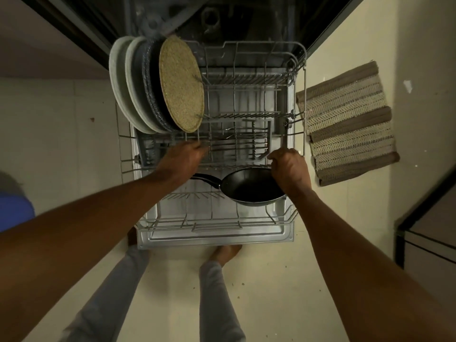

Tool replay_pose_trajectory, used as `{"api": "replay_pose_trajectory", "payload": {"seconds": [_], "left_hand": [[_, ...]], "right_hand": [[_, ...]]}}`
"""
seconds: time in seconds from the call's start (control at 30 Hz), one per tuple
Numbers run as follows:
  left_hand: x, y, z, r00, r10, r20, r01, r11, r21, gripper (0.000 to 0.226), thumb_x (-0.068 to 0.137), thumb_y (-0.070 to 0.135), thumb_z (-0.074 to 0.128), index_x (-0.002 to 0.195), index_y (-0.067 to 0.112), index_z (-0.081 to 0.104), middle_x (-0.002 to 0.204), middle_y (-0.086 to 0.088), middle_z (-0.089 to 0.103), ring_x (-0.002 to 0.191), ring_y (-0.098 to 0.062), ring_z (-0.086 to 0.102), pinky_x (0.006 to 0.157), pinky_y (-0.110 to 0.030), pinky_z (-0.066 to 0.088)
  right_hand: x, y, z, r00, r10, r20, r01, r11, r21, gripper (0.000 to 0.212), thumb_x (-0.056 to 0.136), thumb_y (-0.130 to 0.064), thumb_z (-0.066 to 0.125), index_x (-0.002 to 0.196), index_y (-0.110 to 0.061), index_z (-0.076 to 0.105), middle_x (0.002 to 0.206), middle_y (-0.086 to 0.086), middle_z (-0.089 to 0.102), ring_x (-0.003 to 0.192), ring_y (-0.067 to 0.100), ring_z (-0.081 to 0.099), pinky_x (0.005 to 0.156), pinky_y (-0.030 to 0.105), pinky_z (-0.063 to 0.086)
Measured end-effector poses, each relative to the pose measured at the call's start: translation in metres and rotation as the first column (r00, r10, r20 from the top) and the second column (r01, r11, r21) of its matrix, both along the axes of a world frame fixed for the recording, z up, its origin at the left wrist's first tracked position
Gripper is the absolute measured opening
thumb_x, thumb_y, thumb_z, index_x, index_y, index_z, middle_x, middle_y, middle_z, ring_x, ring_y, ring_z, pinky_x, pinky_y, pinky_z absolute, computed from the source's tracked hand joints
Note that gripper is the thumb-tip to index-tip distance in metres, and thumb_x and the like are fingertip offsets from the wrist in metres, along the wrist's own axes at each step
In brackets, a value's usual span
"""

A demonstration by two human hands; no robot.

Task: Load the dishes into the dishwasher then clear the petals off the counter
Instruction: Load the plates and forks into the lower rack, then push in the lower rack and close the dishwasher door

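The dishwasher's lower rack [214, 222] is pulled out over the open door. Several plates [128, 87] and a round speckled mat [181, 82] stand upright at its left rear. A black frying pan [249, 188] lies in the rack's near right part, handle pointing left. My right hand [291, 169] grips the pan's far right rim, fingers curled over it. My left hand [183, 156] reaches over the pan handle into the rack's wires by the cutlery basket [241, 141]; its fingertips are blurred among the wires.
A striped floor mat [345, 124] lies right of the dishwasher. A blue object [14, 208] sits at the left edge. A cabinet corner [424, 233] is at the right. My feet [224, 253] stand just in front of the open door on the tiled floor.
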State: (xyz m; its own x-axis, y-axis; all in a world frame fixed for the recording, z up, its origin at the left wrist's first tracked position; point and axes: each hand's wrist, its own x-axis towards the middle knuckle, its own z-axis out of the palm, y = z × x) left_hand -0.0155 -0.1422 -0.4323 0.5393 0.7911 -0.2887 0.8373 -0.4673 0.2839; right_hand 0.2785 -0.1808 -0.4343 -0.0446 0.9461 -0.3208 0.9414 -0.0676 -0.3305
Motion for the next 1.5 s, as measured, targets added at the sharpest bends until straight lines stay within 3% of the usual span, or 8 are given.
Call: {"api": "replay_pose_trajectory", "payload": {"seconds": [0.13, 0.37, 0.53, 0.6, 0.67, 0.93, 1.13, 1.5], "left_hand": [[-0.012, -0.029, 0.011, 1.0, 0.02, -0.002, -0.02, 1.0, -0.003, 0.03, 0.074, -0.004, 0.078, 0.101, 0.006, 0.068, 0.088, -0.01, 0.066, 0.073, -0.028, 0.065, 0.053, -0.031, 0.049], [-0.018, -0.106, 0.022, 0.996, 0.048, -0.069, -0.046, 0.998, 0.031, 0.034, 0.085, 0.003, 0.071, 0.118, -0.003, 0.063, 0.109, -0.02, 0.067, 0.099, -0.037, 0.062, 0.089, -0.047, 0.054], [-0.015, -0.163, 0.036, 0.999, 0.036, -0.036, -0.043, 0.977, -0.207, 0.036, 0.089, 0.027, 0.075, 0.117, 0.006, 0.069, 0.115, -0.012, 0.068, 0.105, -0.028, 0.064, 0.091, -0.037, 0.055], [-0.008, -0.18, 0.04, 0.987, 0.145, -0.072, -0.161, 0.886, -0.435, 0.053, 0.103, 0.045, 0.049, 0.144, 0.012, 0.049, 0.142, -0.008, 0.054, 0.13, -0.024, 0.049, 0.108, -0.036, 0.042], [-0.005, -0.193, 0.032, 0.985, 0.117, -0.125, -0.164, 0.858, -0.487, 0.06, 0.105, 0.051, 0.039, 0.154, 0.016, 0.034, 0.155, -0.005, 0.04, 0.142, -0.023, 0.037, 0.116, -0.036, 0.034], [0.022, -0.154, 0.031, 0.954, -0.116, -0.277, 0.001, 0.923, -0.385, 0.037, 0.094, 0.005, 0.057, 0.131, 0.011, 0.056, 0.124, -0.008, 0.061, 0.116, -0.025, 0.054, 0.096, -0.036, 0.047], [0.025, -0.145, 0.03, 0.919, -0.197, -0.342, 0.062, 0.928, -0.366, 0.03, 0.093, 0.006, 0.059, 0.123, 0.008, 0.062, 0.115, -0.01, 0.064, 0.11, -0.025, 0.054, 0.09, -0.038, 0.051], [0.024, -0.078, 0.033, 0.925, -0.139, -0.353, 0.028, 0.953, -0.303, 0.034, 0.091, 0.003, 0.063, 0.125, 0.007, 0.061, 0.121, -0.01, 0.061, 0.12, -0.028, 0.048, 0.098, -0.04, 0.048]], "right_hand": [[-0.006, -0.022, 0.023, 0.999, -0.029, 0.014, 0.029, 1.0, 0.01, 0.026, 0.092, -0.003, 0.065, 0.116, -0.008, 0.073, 0.117, 0.012, 0.071, 0.112, 0.034, 0.063, 0.094, 0.044, 0.054], [-0.053, -0.097, 0.047, 0.997, -0.082, 0.0, 0.082, 0.994, 0.071, 0.028, 0.094, -0.011, 0.06, 0.121, -0.008, 0.067, 0.123, 0.013, 0.065, 0.113, 0.03, 0.058, 0.093, 0.044, 0.056], [-0.085, -0.176, 0.034, 1.0, 0.01, -0.023, -0.008, 0.998, 0.066, 0.028, 0.093, -0.017, 0.072, 0.121, -0.011, 0.068, 0.119, 0.01, 0.066, 0.111, 0.027, 0.061, 0.093, 0.045, 0.056], [-0.092, -0.198, 0.026, 0.998, 0.053, -0.029, -0.053, 0.999, 0.005, 0.03, 0.096, -0.027, 0.07, 0.123, -0.012, 0.068, 0.122, 0.008, 0.066, 0.113, 0.027, 0.061, 0.093, 0.044, 0.057], [-0.096, -0.208, 0.022, 0.999, 0.011, -0.047, -0.014, 0.999, -0.052, 0.035, 0.097, -0.035, 0.069, 0.125, -0.014, 0.069, 0.126, 0.007, 0.066, 0.116, 0.025, 0.06, 0.095, 0.038, 0.056], [-0.099, -0.175, 0.024, 0.993, 0.118, -0.003, -0.117, 0.982, -0.147, 0.04, 0.073, -0.019, 0.093, 0.108, -0.016, 0.075, 0.105, 0.003, 0.067, 0.089, 0.018, 0.065, 0.065, 0.024, 0.058], [-0.094, -0.155, 0.016, 0.965, 0.26, 0.016, -0.256, 0.958, -0.132, 0.048, 0.064, -0.006, 0.093, 0.107, -0.016, 0.074, 0.104, 0.003, 0.067, 0.087, 0.02, 0.065, 0.06, 0.027, 0.058], [-0.102, -0.087, 0.008, 0.992, 0.126, 0.014, -0.126, 0.991, 0.047, 0.034, 0.068, 0.006, 0.085, 0.094, -0.016, 0.077, 0.092, -0.002, 0.066, 0.082, 0.016, 0.062, 0.058, 0.026, 0.054]]}}
